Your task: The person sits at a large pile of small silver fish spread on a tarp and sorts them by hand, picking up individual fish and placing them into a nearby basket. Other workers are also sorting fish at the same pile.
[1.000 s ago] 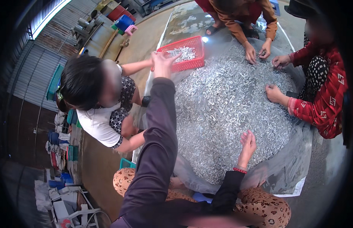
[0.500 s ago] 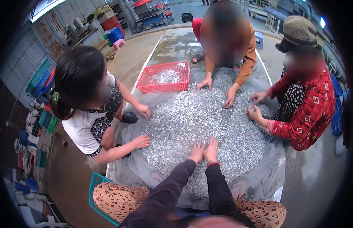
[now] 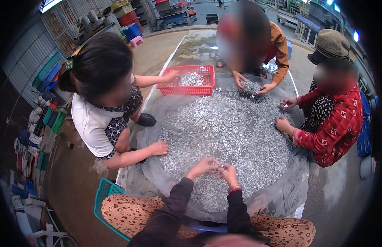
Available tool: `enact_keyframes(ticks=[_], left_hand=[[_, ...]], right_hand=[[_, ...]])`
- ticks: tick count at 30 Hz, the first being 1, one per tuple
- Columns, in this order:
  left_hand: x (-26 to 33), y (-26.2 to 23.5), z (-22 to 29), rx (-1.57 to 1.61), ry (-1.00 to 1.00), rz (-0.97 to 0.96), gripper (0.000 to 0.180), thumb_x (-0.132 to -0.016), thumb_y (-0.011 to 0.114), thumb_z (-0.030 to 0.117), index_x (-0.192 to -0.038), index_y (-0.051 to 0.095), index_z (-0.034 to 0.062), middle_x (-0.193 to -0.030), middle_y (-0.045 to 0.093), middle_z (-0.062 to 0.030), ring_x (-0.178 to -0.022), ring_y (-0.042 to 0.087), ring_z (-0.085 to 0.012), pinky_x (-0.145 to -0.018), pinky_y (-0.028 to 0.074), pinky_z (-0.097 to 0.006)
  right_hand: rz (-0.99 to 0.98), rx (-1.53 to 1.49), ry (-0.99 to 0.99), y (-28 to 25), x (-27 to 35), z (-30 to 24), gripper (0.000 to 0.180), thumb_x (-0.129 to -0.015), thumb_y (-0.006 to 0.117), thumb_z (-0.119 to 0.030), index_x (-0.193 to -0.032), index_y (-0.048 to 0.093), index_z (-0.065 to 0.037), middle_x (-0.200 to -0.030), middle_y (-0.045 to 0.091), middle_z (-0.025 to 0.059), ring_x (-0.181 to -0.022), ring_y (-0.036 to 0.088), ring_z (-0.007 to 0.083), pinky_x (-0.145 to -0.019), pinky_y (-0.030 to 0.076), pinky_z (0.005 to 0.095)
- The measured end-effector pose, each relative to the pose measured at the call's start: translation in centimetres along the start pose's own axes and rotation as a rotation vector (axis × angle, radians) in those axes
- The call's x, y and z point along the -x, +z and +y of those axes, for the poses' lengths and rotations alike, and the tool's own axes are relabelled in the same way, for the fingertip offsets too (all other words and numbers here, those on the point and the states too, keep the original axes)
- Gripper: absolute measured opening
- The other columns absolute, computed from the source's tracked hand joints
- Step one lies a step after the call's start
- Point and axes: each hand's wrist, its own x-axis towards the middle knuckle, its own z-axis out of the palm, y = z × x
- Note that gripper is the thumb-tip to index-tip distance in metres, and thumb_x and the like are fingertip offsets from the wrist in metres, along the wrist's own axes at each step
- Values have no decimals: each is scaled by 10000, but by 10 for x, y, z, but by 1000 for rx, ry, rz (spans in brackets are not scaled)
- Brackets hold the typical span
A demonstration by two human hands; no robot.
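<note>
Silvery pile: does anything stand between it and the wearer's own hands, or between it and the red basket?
Nothing visible stands between the left hand or right hand and the silvery pile; both are over it. Toward the red basket, only grey mesh and the basket's wall intervene.

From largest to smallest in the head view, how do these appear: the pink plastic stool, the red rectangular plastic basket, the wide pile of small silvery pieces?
1. Wide pile of small silvery pieces
2. Red rectangular plastic basket
3. Pink plastic stool, though farther away
</note>
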Motion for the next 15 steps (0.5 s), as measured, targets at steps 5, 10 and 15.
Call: enact_keyframes(ticks=[5,10,15], left_hand=[[6,16,14,-3,-1,-29,232,-849,631,66,-1065,585,-5,-1046,589,-89,-933,604,-171,-735,557,-290],[18,27,19,129,-1,-77,277,-856,616,88,-1121,598,11,-1151,568,-82,-963,597,-196,-781,533,-322],[8,14,10,-341,255,144,367,-863,611,184,-1189,582,20,-1076,643,-85,-999,605,-201,-880,462,-363]], right_hand=[[38,-456,32,-14,25,8,408,-869,536,-25,-1253,435,68,-1050,577,159,-789,635,215,-668,572,332],[69,-395,-12,-21,25,12,369,-877,542,-35,-1223,448,53,-1055,583,153,-851,634,233,-668,568,354],[47,-504,-121,-17,19,2,270,-837,601,-63,-1087,569,34,-945,637,115,-796,651,204,-626,567,336]])
